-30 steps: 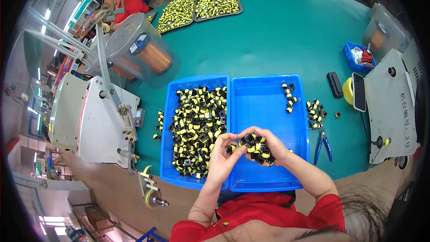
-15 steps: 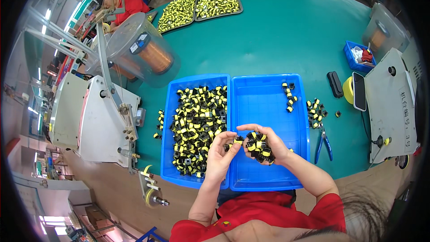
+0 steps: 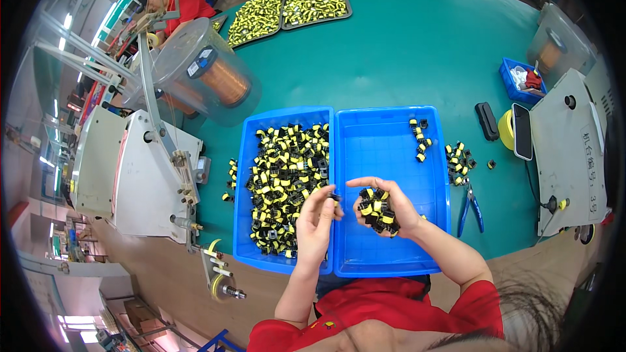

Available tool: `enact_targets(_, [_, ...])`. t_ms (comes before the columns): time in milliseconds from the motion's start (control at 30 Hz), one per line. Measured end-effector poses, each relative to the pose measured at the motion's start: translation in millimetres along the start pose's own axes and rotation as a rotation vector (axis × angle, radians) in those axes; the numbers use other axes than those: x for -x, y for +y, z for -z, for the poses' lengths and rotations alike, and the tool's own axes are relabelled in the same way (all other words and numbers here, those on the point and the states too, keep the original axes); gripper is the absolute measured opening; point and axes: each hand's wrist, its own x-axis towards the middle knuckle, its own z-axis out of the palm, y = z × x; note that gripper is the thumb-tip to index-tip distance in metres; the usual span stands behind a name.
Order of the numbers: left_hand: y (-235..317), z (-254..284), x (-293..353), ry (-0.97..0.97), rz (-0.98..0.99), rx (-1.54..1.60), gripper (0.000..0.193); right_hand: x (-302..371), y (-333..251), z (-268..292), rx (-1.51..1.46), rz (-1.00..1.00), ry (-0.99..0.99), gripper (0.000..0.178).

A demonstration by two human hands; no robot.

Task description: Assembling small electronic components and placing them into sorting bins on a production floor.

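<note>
My right hand (image 3: 405,214) cups a cluster of small black coil bobbins (image 3: 378,210) wrapped in yellow tape, above the right blue tray (image 3: 391,257). Just left of it, over the wall between the two trays, my left hand (image 3: 314,225) pinches one bobbin (image 3: 336,201) at the fingertips; the fingers partly hide it. A short gap separates the hands. Beneath and beyond my left hand, the left blue tray (image 3: 246,176) is heaped with the same kind of bobbins. A few more bobbins (image 3: 420,140) lie at the right tray's far right corner.
Loose bobbins (image 3: 460,163) and blue-handled pliers (image 3: 471,212) lie right of the trays. Winding machines (image 3: 156,176) flank the table, with a copper wire spool (image 3: 225,85) at left. Two trays of yellow parts (image 3: 316,1) stand at the back. A co-worker in red (image 3: 192,6) sits far left.
My left hand has drawn slightly left, away from the right hand's cluster, with a bobbin in its fingertips. The right hand has barely moved.
</note>
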Motion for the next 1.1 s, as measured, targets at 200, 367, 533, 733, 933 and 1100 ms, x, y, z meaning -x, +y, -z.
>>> enact_targets(200, [9,11,8,0.387,-0.610,-1.086,0.022,-2,-1,0,-0.032,-0.003,0.084,0.047])
enact_targets(367, [-4,-5,11,0.004,-0.188,0.017,0.028,-5,9,4,0.062,0.110,0.079,0.041])
enact_targets(533, [-24,-19,10,-0.116,-0.112,-0.354,0.039,-6,16,7,0.137,0.146,0.084,0.041])
enact_targets(733, [-13,-11,8,-0.111,0.014,0.105,0.029,-3,10,5,0.052,0.075,0.107,0.043])
enact_targets(933, [-4,8,7,-0.271,0.204,0.544,0.037,0,1,2,-0.079,0.003,0.022,0.046])
enact_targets(1100, [2,10,11,0.180,-0.104,-0.171,0.027,-2,4,3,-0.153,-0.064,-0.039,0.047])
